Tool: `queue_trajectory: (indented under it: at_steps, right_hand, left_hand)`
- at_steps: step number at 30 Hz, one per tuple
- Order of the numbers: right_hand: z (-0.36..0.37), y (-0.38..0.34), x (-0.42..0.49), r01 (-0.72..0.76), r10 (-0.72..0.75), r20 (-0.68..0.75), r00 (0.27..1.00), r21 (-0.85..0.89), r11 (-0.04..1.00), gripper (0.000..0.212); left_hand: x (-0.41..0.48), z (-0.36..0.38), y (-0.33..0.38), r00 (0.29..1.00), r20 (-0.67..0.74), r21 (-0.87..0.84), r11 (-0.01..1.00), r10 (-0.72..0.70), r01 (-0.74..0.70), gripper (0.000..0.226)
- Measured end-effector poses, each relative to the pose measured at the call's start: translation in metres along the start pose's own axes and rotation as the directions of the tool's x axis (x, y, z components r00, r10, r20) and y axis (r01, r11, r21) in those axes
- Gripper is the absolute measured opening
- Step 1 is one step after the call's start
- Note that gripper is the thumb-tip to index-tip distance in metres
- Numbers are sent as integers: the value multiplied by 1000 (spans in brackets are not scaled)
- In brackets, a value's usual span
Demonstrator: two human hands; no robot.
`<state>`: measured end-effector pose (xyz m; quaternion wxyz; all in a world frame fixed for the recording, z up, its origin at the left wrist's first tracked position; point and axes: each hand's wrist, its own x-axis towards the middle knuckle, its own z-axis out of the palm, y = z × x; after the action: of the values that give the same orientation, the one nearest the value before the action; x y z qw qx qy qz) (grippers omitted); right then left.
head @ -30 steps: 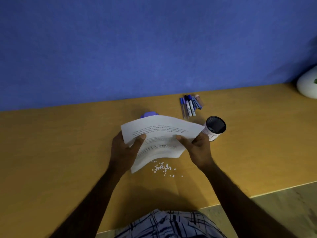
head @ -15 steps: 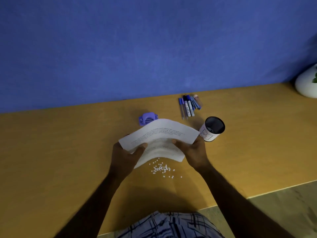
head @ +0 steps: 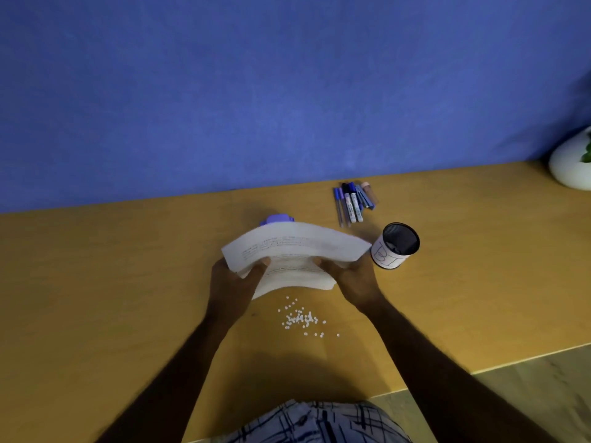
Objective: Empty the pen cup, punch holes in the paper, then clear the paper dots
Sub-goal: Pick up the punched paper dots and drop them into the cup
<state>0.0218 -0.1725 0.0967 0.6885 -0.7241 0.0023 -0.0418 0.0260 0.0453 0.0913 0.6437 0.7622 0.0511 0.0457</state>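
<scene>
Both hands hold a printed white paper (head: pixel 297 251) above the wooden desk, folded over in an arch. My left hand (head: pixel 232 282) grips its left edge, my right hand (head: pixel 351 279) its right edge. A scatter of small white paper dots (head: pixel 302 319) lies on the desk just below the paper. The purple hole punch (head: pixel 276 219) is mostly hidden behind the paper's far edge. The black mesh pen cup (head: pixel 396 249) with a white label stands upright to the right of my right hand, with no pens sticking out. Several pens and markers (head: pixel 353 203) lie in a bunch behind it.
The blue wall (head: pixel 287 91) rises along the desk's far edge. A white rounded pot (head: pixel 572 164) with a bit of green sits at the far right. The desk's front edge (head: pixel 511 362) runs diagonally at lower right, with floor beyond.
The paper has been folded lower and flatter between both hands, and the upper flap now comes down over the lower part. The dots, cup and pens have not moved.
</scene>
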Motion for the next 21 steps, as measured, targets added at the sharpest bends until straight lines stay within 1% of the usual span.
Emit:
queue_trajectory:
  at_steps: [2, 4, 6, 8, 10, 11, 12, 14, 15, 16, 17, 18, 20, 21]
  right_hand:
    - [2, -6, 8, -35, 36, -26, 999, 29, 999, 36]
    - [2, -10, 15, -49, 49, -10, 999, 11, 999, 33]
    - [-2, -14, 21, -41, 42, 39, 998, -20, 999, 31]
    - [-10, -14, 25, -40, 47, 90, 995, -71, 997, 26]
    - [-21, -13, 28, -34, 49, 88, 995, -161, 986, 20]
    - [-26, -14, 30, -22, 39, 71, 997, -225, 974, 18]
    - [-30, -18, 33, -4, 24, 66, 998, -296, 955, 16]
    - [-37, -29, 40, 100, -54, 115, 992, -449, 888, 12]
    - [-39, -35, 43, 187, -112, 171, 979, -522, 832, 10]
    - [-38, -41, 46, 269, -159, 233, 959, -587, 764, 10]
    - [-36, -46, 49, 329, -181, 287, 941, -641, 694, 12]
    - [-32, -50, 51, 369, -181, 334, 925, -681, 633, 14]
    - [-26, -55, 54, 424, -170, 398, 901, -732, 534, 18]
    - [-23, -56, 55, 441, -171, 415, 894, -743, 504, 19]
  left_hand:
    - [4, 1, 7, 1000, -29, -11, 1000, 6, -7, 25]
    - [11, 0, 12, 999, -48, -28, 999, 18, -20, 23]
    - [15, -3, 18, 997, -74, -93, 995, 30, -37, 24]
    - [20, -6, 18, 996, -89, -203, 978, 28, -45, 30]
    - [22, -11, 17, 999, -48, -321, 946, 21, -35, 39]
    - [22, -17, 15, 999, 2, -356, 934, 34, -31, 42]
    - [21, -24, 12, 997, 59, -349, 937, 55, -31, 43]
    - [20, -46, 5, 992, 109, -206, 978, 61, -37, 42]
    - [21, -58, 2, 995, 91, -105, 994, 34, -24, 38]
    - [25, -71, -1, 997, 71, 18, 1000, 20, -21, 33]
    - [29, -83, -3, 996, 88, 137, 990, 27, -39, 31]
    - [33, -92, -3, 990, 133, 230, 971, 39, -69, 32]
    - [37, -101, 4, 968, 236, 318, 934, 90, -164, 32]
    - [39, -100, 8, 953, 272, 327, 918, 136, -224, 31]
